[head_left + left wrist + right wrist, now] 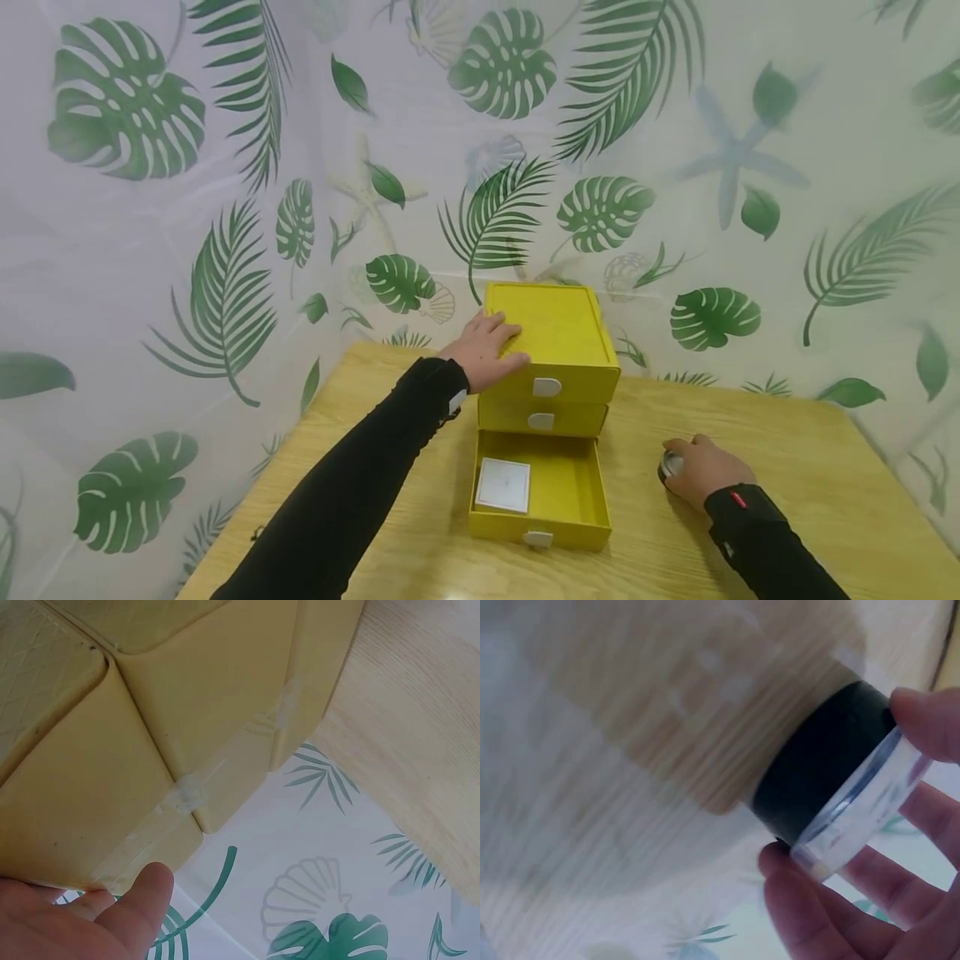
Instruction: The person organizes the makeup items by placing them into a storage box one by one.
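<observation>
A yellow three-drawer storage box (555,325) stands on the table, its bottom drawer (573,475) pulled out and the upper two closed. Inside that drawer lies a white square card-like piece (503,485) on the left. My left hand (483,350) rests on the box's upper left edge with the fingers extended; in the left wrist view the thumb (142,907) lies against the yellow wall. To the right of the box, my right hand (708,471) grips a small round jar (847,780), part black and part clear, between thumb and fingers, close over the table.
The wooden table (787,450) runs back to a leaf-printed curtain (300,125) behind and at the left. White tabs (546,387) stick out from the drawer fronts. A small dark object (257,533) lies near the table's left edge.
</observation>
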The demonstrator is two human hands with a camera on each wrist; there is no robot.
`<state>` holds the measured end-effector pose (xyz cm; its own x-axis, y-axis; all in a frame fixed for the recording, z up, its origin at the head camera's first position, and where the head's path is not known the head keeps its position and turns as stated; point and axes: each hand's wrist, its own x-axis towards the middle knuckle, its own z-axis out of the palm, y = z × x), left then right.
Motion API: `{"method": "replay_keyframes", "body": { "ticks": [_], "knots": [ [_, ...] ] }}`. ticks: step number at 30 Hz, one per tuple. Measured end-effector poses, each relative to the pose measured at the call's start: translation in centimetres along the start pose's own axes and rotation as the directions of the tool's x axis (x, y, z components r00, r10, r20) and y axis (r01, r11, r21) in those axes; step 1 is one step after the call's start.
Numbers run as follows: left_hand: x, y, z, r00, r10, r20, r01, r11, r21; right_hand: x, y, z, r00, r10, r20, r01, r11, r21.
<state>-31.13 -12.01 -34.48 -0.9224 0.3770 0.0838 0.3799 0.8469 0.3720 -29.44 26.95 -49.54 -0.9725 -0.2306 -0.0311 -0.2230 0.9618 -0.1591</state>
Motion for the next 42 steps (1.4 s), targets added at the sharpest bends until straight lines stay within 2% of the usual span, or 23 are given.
{"method": "replay_keyframes", "body": {
  "ticks": [5,10,14,20,23,26,33,36,42],
  "knots": [
    [0.0,0.0,0.2,1.0,-0.002,-0.007,0.003,1.0,0.008,-1.4,-2.9,0.4,0.997,-0.066,-0.035,0.064,0.997,-0.035],
    [0.1,-0.1,0.2,1.0,-0.005,-0.005,0.005,1.0,0.004,-2.2,-4.7,-0.1,0.995,-0.104,-0.001,0.104,0.994,-0.024],
    [0.1,-0.2,0.2,1.0,-0.01,-0.002,0.01,1.0,0.01,-2.4,-5.3,-0.4,0.989,-0.137,0.055,0.133,0.989,0.07],
    [0.1,-0.2,0.1,1.0,-0.014,-0.007,0.014,1.0,0.006,-2.5,-5.3,-0.7,0.979,-0.156,0.131,0.114,0.953,0.28],
    [0.1,-0.3,0.1,1.0,-0.01,-0.007,0.01,1.0,-0.003,-2.8,-5.4,-1.1,0.974,-0.164,0.154,0.111,0.945,0.308],
    [0.1,-0.2,0.2,1.0,-0.006,-0.009,0.006,1.0,-0.004,-3.0,-5.7,-1.5,0.975,-0.159,0.158,0.107,0.95,0.294],
    [0.2,-0.2,0.1,1.0,-0.006,-0.017,0.006,1.0,-0.002,-3.6,-7.6,-3.7,0.985,-0.144,0.096,0.123,0.972,0.2],
    [0.2,-0.2,0.2,1.0,-0.006,-0.018,0.006,1.0,-0.002,-4.0,-8.8,-4.7,0.984,-0.17,0.045,0.161,0.973,0.164],
    [0.2,-0.3,0.3,1.0,-0.002,-0.019,0.002,1.0,-0.006,-4.5,-11.3,-5.4,0.97,-0.24,-0.043,0.243,0.961,0.132]
  ]
}}
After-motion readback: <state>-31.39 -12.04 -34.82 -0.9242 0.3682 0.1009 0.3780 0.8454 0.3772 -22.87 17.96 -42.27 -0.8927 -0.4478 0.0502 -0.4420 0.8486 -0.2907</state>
